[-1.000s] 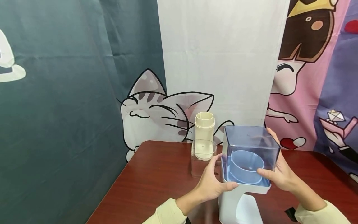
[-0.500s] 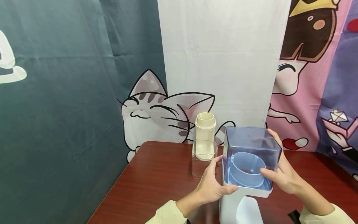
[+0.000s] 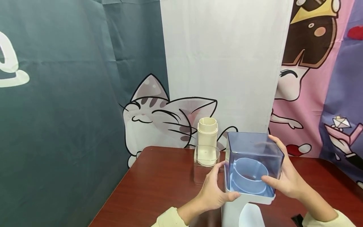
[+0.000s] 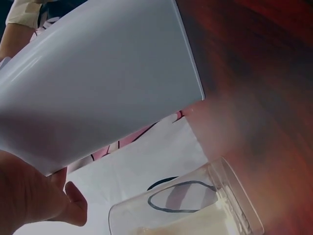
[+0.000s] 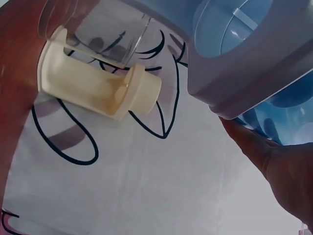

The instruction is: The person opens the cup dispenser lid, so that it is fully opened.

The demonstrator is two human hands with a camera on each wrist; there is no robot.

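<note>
A white pet-feeder-like stand, with a curved body and a foot below, carries a square translucent blue container on its top tray. A round blue ring shows through the container's wall. My left hand grips the tray's left corner, thumb in front and fingers on the side. My right hand holds the container's right side, its thumb across the front face. In the left wrist view the stand's smooth back fills the upper left. The right wrist view shows a round opening in the tray's underside.
On the red-brown table, behind my left hand, stands a cream cylindrical dispenser with a clear box in front of it. A printed cloth backdrop hangs behind the table. Something black lies by my right sleeve.
Both hands keep their hold. The container and tray sit slightly lower in the head view, covering more of the stand's foot; the whole view has also shifted a little.
</note>
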